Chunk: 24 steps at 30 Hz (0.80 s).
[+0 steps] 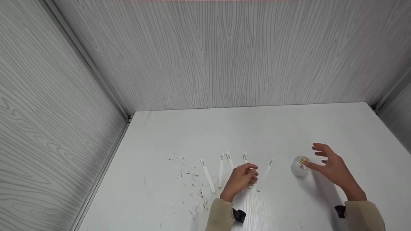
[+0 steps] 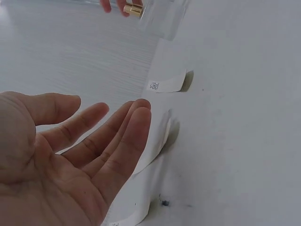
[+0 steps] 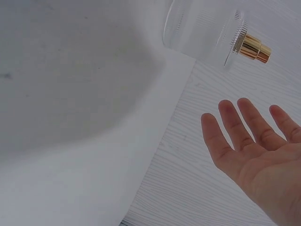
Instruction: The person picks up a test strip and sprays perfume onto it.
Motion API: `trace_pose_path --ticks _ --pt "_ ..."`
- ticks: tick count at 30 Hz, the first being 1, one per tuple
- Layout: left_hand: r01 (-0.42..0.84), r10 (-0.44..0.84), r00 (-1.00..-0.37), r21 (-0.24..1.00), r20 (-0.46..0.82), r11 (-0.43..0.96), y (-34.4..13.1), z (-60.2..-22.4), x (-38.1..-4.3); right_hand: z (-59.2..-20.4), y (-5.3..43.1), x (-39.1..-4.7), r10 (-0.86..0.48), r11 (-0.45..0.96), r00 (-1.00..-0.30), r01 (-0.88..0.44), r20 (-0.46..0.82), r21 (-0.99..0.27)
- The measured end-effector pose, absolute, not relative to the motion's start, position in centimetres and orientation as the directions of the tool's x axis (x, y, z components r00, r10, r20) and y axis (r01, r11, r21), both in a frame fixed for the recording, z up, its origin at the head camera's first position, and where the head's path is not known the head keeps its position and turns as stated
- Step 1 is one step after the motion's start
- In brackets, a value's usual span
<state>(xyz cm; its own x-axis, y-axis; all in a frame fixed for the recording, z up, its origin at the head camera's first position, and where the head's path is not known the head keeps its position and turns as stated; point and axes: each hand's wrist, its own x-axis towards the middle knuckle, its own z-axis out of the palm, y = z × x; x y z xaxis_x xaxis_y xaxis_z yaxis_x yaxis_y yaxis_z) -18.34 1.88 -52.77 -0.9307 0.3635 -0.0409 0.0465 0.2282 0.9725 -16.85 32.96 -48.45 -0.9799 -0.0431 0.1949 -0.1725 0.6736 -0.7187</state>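
Note:
A round clear glass spray bottle [image 1: 299,169] with a gold nozzle [image 3: 254,48] stands upright on the right part of the white table. Beside it is my right hand [image 1: 334,168], fingers spread, the thumb near the nozzle in the head view. In the right wrist view the fingers [image 3: 233,123] are apart from the bottle and hold nothing. My left hand [image 1: 240,180] hovers over several narrow white paper strips [image 1: 208,175], partly hiding some. Its fingers are loosely bent, with nothing between them in the left wrist view. Small print marks one end of each strip [image 2: 168,84].
Dark specks and smears [image 1: 192,185] mark the table [image 1: 154,134] left of the strips. Grey wood-grain panels [image 1: 208,57] rise behind the table and along its left side. Another panel [image 1: 398,118] stands at the right edge.

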Motion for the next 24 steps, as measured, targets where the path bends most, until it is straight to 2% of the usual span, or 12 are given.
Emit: trace_pose_path --ticks 16,24 --pt "-0.083 0.271 -0.948 0.949 -0.169 0.304 3.5 -52.3 -18.6 -48.0 33.5 -16.9 -0.072 0.689 -0.964 -0.233 0.255 -0.686" --pt "-0.15 0.248 -0.942 0.944 -0.226 0.292 4.1 -52.2 -18.8 -48.0 33.4 -16.9 -0.07 0.691 -0.971 -0.212 0.227 -0.692"
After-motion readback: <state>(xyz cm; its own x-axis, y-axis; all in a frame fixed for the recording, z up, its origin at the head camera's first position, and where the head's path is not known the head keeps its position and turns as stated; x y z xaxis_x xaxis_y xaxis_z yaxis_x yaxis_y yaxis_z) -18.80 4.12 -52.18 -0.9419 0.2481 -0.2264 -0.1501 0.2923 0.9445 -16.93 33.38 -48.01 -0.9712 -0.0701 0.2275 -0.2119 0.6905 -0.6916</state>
